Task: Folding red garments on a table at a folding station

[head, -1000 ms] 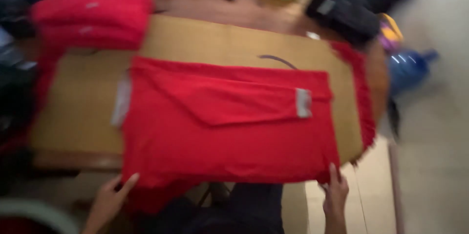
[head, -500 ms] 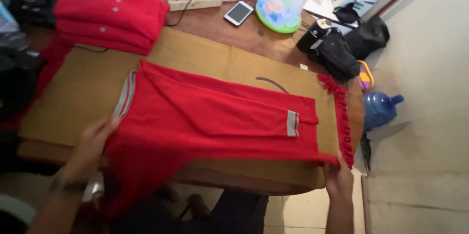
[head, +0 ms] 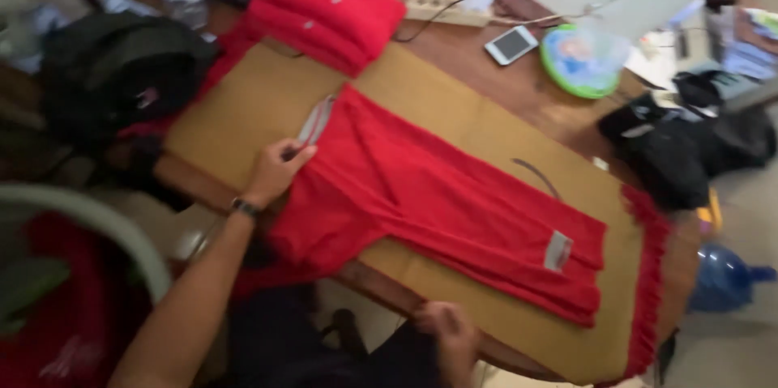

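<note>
A red shirt [head: 438, 194] lies spread, partly folded, on a brown cardboard sheet [head: 243, 104] that covers the wooden table. My left hand [head: 275, 171] presses on the shirt near its grey collar [head: 314, 119], fingers pinching the cloth. My right hand [head: 450, 331] is low at the near table edge, below the shirt's hem, curled and blurred; what it holds cannot be made out. A grey sleeve cuff [head: 557, 250] shows at the shirt's right end.
A stack of folded red shirts [head: 324, 11] sits at the back. Behind it are a power strip [head: 442, 7], a phone [head: 510, 44] and a round green plate [head: 579, 60]. Black bags [head: 681, 145] stand right, a blue water jug [head: 721, 279] on the floor, a black backpack [head: 121, 72] left.
The view has swung left and tilted. My left hand moved up along the shirt to the collar. My right hand dropped from the shirt's right corner to the table edge.
</note>
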